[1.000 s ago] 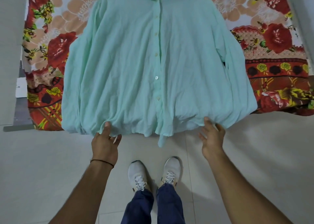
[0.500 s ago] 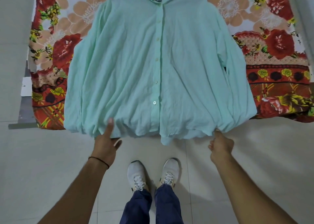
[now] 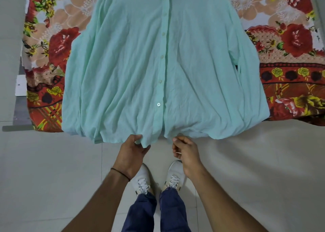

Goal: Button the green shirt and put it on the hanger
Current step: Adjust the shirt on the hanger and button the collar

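The pale green shirt (image 3: pixel 133 69) lies flat, front up, on a flowered bedspread, its hem hanging over the bed's near edge. A row of white buttons (image 3: pixel 158 104) runs down the middle, and the placket looks fastened along most of its length. At the bottom the two front panels part slightly. My left hand (image 3: pixel 131 151) grips the hem of the left panel beside the placket. My right hand (image 3: pixel 184 150) pinches the hem of the right panel just across the gap. No hanger is in view.
The red and orange flowered bedspread (image 3: pixel 290 43) covers the bed under the shirt. Light floor tiles (image 3: pixel 44 179) lie in front of the bed, where my white shoes (image 3: pixel 142 180) stand close to its edge. A grey bed frame (image 3: pixel 16 122) shows at the left.
Both hands have moved inward along the hem from the shirt's outer corners to the centre. They now hold the bottom of the two front panels.
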